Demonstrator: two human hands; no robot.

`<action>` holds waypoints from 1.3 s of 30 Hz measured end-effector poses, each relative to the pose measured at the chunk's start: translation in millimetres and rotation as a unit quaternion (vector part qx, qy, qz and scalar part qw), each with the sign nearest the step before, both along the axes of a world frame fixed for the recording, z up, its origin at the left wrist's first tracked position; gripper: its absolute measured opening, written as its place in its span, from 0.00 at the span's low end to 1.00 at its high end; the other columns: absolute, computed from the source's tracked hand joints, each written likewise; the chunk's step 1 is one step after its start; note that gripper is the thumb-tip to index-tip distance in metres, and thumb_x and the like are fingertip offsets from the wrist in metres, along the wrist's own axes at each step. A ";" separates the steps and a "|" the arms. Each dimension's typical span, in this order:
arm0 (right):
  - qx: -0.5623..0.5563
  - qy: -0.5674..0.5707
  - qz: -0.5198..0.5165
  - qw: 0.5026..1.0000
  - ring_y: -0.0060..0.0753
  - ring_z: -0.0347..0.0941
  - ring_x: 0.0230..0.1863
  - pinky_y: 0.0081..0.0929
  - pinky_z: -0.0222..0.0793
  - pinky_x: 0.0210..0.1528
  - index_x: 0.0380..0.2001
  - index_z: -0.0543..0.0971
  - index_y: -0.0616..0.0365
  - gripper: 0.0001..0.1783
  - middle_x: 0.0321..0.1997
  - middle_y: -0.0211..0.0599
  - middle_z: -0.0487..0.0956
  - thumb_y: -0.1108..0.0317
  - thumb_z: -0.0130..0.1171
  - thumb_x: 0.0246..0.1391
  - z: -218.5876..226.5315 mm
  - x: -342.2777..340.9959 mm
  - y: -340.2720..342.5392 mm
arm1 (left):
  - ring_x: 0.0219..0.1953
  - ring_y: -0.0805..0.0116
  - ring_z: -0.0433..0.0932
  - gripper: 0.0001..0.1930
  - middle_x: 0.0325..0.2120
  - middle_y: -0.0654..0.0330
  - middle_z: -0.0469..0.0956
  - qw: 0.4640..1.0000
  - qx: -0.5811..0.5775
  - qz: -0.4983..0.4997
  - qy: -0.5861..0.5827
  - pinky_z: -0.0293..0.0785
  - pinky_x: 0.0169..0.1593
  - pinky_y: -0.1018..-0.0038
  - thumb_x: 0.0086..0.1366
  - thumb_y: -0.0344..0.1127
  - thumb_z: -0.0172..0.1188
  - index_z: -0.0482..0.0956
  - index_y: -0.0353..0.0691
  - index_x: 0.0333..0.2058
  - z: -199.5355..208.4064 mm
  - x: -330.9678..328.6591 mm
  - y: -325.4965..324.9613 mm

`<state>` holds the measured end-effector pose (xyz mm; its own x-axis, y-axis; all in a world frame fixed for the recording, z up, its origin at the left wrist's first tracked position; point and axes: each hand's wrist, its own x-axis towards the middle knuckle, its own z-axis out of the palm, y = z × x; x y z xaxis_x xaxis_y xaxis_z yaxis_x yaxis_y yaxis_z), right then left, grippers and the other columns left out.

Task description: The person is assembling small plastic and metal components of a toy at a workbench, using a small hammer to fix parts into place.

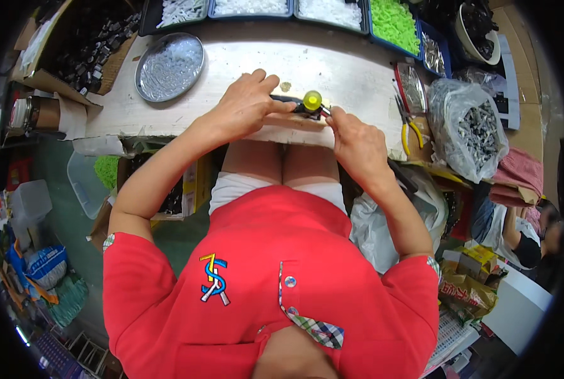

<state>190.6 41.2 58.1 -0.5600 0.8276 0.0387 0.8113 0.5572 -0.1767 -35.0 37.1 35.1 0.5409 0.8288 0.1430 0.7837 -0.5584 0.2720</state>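
Just above the lap of a person in a red shirt (269, 240), both hands meet at the near edge of the pale bench (263, 50). A small dark tool (304, 109) with a round yellow knob (312, 99) sits there between them. The left hand (247, 101) reaches in with its fingertips against the tool's left side; whether it grips or only presses cannot be told. The right hand (361, 144) has its thumb and fingers pinched together on the tool's right end.

Farther right lie pliers (406, 139) with yellow handles, just beside a clear plastic bag (445, 112) of grey parts. Left of the hands, well apart from them, a round dish (138, 69) holds clear bits, and beyond it to the left a cardboard box (51, 83) holds dark pieces. Along the far side stand trays of white pieces (250, 6) and bright green pieces (392, 25).
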 end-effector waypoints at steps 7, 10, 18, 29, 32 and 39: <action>0.052 0.227 0.033 0.972 0.48 0.71 0.22 0.40 0.65 0.24 0.30 0.69 0.58 0.08 0.22 0.45 0.75 0.64 0.44 0.54 9.6 -13.0 -1.7 | 0.32 0.60 0.69 0.34 0.26 0.57 0.70 0.978 -0.027 0.110 -0.178 0.68 0.38 0.68 0.39 0.19 0.56 0.66 0.44 0.51 -12.9 -2.5 0.5; -0.022 0.024 0.045 0.998 0.49 0.71 0.20 0.40 0.66 0.23 0.31 0.69 0.58 0.07 0.21 0.45 0.74 0.67 0.45 0.53 -5.3 -25.8 -0.2 | 0.34 0.58 0.69 0.34 0.28 0.56 0.72 0.969 -0.070 0.144 -0.187 0.68 0.38 0.65 0.40 0.19 0.55 0.62 0.40 0.52 -7.9 -1.6 -3.0; -0.083 0.043 0.018 0.995 0.55 0.72 0.25 0.47 0.65 0.27 0.33 0.70 0.57 0.09 0.22 0.51 0.75 0.64 0.46 0.53 6.1 -34.3 30.2 | 0.32 0.60 0.70 0.29 0.26 0.57 0.71 0.947 0.046 0.187 -0.259 0.66 0.38 0.68 0.42 0.19 0.57 0.68 0.40 0.48 -20.0 6.5 -21.1; -0.072 0.039 0.067 0.994 0.54 0.71 0.26 0.43 0.65 0.29 0.38 0.72 0.53 0.10 0.21 0.48 0.74 0.65 0.46 0.54 -1.1 -57.0 28.3 | 0.53 0.53 0.65 0.20 0.47 0.50 0.69 0.954 0.222 0.124 -0.156 0.57 0.56 0.58 0.50 0.28 0.48 0.71 0.32 0.44 -59.2 59.1 -57.7; -0.101 0.104 0.069 0.987 0.53 0.72 0.26 0.43 0.65 0.29 0.37 0.72 0.53 0.09 0.22 0.48 0.74 0.64 0.46 0.54 9.1 -64.2 32.4 | 0.54 0.52 0.64 0.19 0.48 0.50 0.69 0.961 0.193 0.128 -0.150 0.57 0.56 0.59 0.50 0.28 0.48 0.71 0.32 0.44 -59.5 54.2 -58.6; -0.090 0.041 0.074 0.992 0.51 0.73 0.28 0.40 0.67 0.30 0.39 0.72 0.53 0.11 0.26 0.48 0.76 0.63 0.45 0.55 9.4 -73.3 35.0 | 0.56 0.53 0.62 0.19 0.49 0.50 0.67 0.960 0.191 0.112 -0.173 0.55 0.57 0.58 0.49 0.27 0.49 0.71 0.32 0.42 -60.8 52.8 -59.1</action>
<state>117.3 76.3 67.5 -0.6768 0.7344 -0.0512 0.7018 0.6227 -0.3460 17.8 -22.0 -25.8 0.2204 0.7698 0.5991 0.7949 -0.4977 0.3470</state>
